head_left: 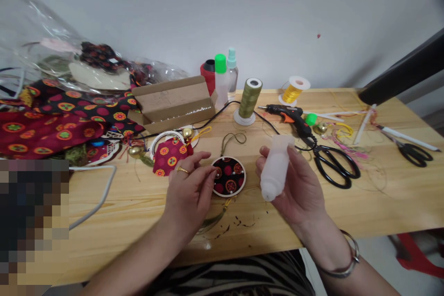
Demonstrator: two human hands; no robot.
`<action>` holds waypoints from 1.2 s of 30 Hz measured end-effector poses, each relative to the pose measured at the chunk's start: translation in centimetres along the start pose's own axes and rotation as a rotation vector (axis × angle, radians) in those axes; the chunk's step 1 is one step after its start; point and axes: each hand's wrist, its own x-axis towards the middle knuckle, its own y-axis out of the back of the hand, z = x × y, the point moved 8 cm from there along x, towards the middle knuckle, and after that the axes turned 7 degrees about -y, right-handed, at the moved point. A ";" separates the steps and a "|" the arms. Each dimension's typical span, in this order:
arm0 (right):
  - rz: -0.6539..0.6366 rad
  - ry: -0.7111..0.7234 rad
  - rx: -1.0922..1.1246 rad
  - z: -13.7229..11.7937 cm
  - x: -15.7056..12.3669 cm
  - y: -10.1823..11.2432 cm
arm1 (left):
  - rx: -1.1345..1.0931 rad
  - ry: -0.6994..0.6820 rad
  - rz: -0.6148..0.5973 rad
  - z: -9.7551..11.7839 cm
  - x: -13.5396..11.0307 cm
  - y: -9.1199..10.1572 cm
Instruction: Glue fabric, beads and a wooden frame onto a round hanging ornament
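Note:
My right hand (300, 182) is wrapped round a whitish plastic squeeze bottle (276, 166), tilted with its uncapped nozzle down and toward me. My left hand (190, 184), with a ring on one finger, has thumb and index pressed together at the left rim of a round fabric ornament (228, 176); anything tiny between them is too small to make out. The ornament lies flat, black cloth with red and orange patterns and small white beads, a green cord loop (233, 138) above and a green tassel (213, 222) below. A loose green cap (311, 119) lies behind the bottle.
Behind stand an open cardboard box (176, 122), a green thread cone (250, 99), a yellow spool (293, 92) and bottles (221, 83). A glue gun (291, 118) and black-handled scissors (336, 166) lie right. Patterned cloth (62, 122) piles left; dark scraps (239, 223) lie near me.

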 end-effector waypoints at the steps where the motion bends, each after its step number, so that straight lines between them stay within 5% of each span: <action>1: -0.006 0.006 -0.006 0.0 0.0 0.0 | -0.006 0.003 0.000 0.0 0.0 0.0; 23: -0.016 0.018 -0.016 -0.1 0.1 -0.1 | 0.143 0.026 0.008 -0.4 0.4 -0.5; 36: 0.009 -0.018 0.032 0.2 0.1 0.1 | -0.011 0.028 0.035 -0.5 0.5 0.2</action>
